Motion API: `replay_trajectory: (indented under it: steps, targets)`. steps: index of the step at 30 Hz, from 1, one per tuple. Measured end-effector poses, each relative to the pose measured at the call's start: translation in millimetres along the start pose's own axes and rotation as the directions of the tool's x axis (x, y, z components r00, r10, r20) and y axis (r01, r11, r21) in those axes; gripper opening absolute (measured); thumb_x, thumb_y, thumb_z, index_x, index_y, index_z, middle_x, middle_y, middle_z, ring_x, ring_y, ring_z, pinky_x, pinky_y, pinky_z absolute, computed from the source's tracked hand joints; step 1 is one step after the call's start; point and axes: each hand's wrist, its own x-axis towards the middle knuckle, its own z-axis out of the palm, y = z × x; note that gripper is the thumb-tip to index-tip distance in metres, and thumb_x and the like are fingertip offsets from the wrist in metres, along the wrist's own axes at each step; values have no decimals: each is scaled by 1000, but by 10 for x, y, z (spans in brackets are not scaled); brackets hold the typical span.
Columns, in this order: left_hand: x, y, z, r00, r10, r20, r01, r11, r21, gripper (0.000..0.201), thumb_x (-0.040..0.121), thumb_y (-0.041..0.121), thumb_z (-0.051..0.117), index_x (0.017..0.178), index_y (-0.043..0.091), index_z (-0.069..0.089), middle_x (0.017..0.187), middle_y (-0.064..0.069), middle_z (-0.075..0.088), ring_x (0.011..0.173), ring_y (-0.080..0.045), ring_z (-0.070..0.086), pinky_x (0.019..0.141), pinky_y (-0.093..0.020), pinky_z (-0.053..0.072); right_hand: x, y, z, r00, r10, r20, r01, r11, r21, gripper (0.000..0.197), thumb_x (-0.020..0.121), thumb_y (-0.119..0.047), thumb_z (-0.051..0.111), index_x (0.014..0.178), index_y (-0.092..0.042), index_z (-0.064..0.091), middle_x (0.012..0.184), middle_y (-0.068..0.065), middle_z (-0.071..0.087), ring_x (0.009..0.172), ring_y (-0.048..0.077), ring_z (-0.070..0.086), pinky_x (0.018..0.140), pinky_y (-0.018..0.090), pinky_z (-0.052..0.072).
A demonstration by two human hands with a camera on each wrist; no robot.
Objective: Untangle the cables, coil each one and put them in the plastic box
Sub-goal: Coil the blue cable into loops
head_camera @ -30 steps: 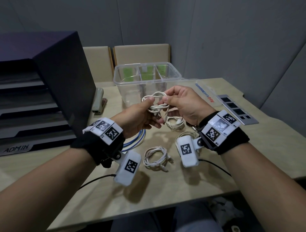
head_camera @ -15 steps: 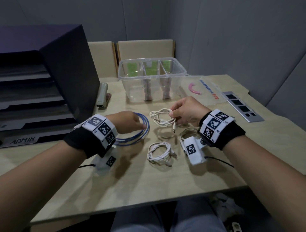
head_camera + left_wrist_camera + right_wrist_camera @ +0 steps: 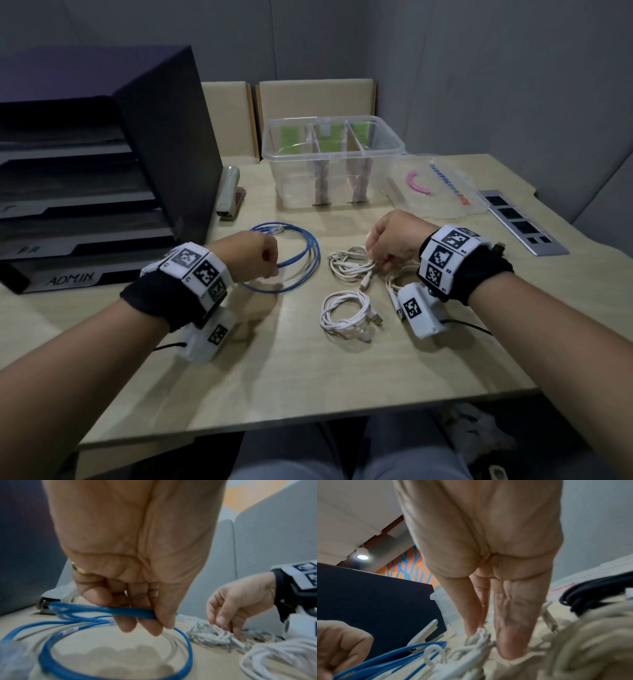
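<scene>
My left hand reaches over a coiled blue cable on the table; in the left wrist view its curled fingers grip one strand of the blue cable. To the right, a coiled white cable lies on the table. My right hand pinches its right end between thumb and fingers. The clear plastic box with dividers stands behind, with no cable visible in it. A second white coil lies nearer me.
A beige cable lies partly under my right wrist. The box lid sits right of the box, with a grey panel beyond it. A stapler and black document trays stand at the left. A black cable is on the right.
The white coil, held up by both hands before, has come down onto the table in my right hand. My left hand let go of it, moved left and took hold of the blue cable.
</scene>
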Motion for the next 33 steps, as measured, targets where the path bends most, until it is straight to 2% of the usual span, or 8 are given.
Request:
replay_trajectory:
  steps: [6,10,14,20,23,26,31,33]
  targets:
    - [-33,-172,-218,960,-62,-272,-95,843,-529,11,81,15,72,77,10,63,71,-7,68,65,-16,57,70,-34,50,-35,-259,-54,994,-109,0,109,994,-29,7,83,-10,71,89,-6,70,69,6,61,54,14,55,46,23,46]
    - [-107,-210,-304,973,-21,-228,-126,784,-608,11,77,16,76,77,9,66,69,-6,68,66,-16,55,67,-32,46,-4,-428,116,985,-171,28,166,977,130,22,93,-28,59,98,-8,65,88,7,65,69,15,59,58,29,52]
    - [-195,-151,-196,986,102,-133,-151,885,-440,15,75,16,77,70,18,63,53,12,57,53,-6,48,57,-21,42,16,-532,253,984,-139,108,100,946,309,29,96,-37,50,104,-10,55,92,10,59,71,21,56,58,32,48]
    - [-225,-308,-12,977,150,154,-101,953,-285,9,75,23,77,73,23,68,70,4,67,67,-11,58,71,-28,50,80,-490,313,973,-199,116,164,952,259,11,81,-2,70,88,-6,62,78,10,63,71,20,62,62,33,54]
    - [-185,-382,-55,999,38,24,-33,983,-181,16,84,38,66,86,23,67,86,2,69,83,-18,61,77,-29,50,94,-515,320,972,-204,115,181,967,181,14,78,-6,75,89,-5,66,78,10,64,75,21,63,69,37,57]
    - [-75,-414,-97,986,-136,-99,132,990,-39,21,92,30,55,106,16,62,106,-7,63,97,-24,57,76,-26,42,143,-572,306,976,-192,107,186,981,58,14,79,-14,76,89,-8,70,76,7,64,74,19,62,68,34,57]
    - [61,-405,21,968,-249,-5,248,958,144,36,96,23,45,128,7,45,128,-14,53,115,-29,52,85,-32,43,192,-680,301,976,-200,84,216,932,-292,22,82,-22,73,101,-10,71,80,1,63,73,16,59,61,27,50]
    - [90,-372,48,969,-245,1,240,951,196,35,96,21,44,127,5,46,128,-15,53,116,-30,52,84,-33,43,228,-691,311,978,-164,131,200,919,-339,24,82,-17,73,105,-9,69,88,3,64,86,21,63,72,32,56]
